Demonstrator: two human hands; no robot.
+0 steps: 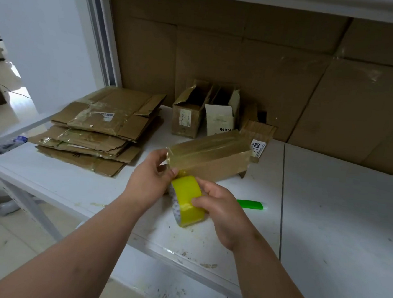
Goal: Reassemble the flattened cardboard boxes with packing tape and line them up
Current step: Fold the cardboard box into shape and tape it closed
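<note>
We hold a roll of yellow packing tape (187,201) at the centre of the view, above the white table (328,208). Our right hand (223,214) is curled round the roll, thumb across its outer face. Our left hand (151,180), at 9 o'clock from the roll, pinches the near end of a long brown cardboard box (210,156), fingertips at the taped end flap. That box lies on its side at 12 o'clock from the roll, its upper face glossy with tape, and the roll touches its near end.

At 10 o'clock sits a stack of flattened brown cardboard boxes (102,126), streaked with old tape. At 12 o'clock, against the cardboard-lined back wall (268,72), stand two upright open cardboard boxes (206,111) side by side, with a third smaller brown box (257,130) just beside them at their 3 o'clock.

A bright green plastic object (250,204) lies on the table at 3 o'clock from the roll, near our right hand; we cannot tell what it is.
</note>
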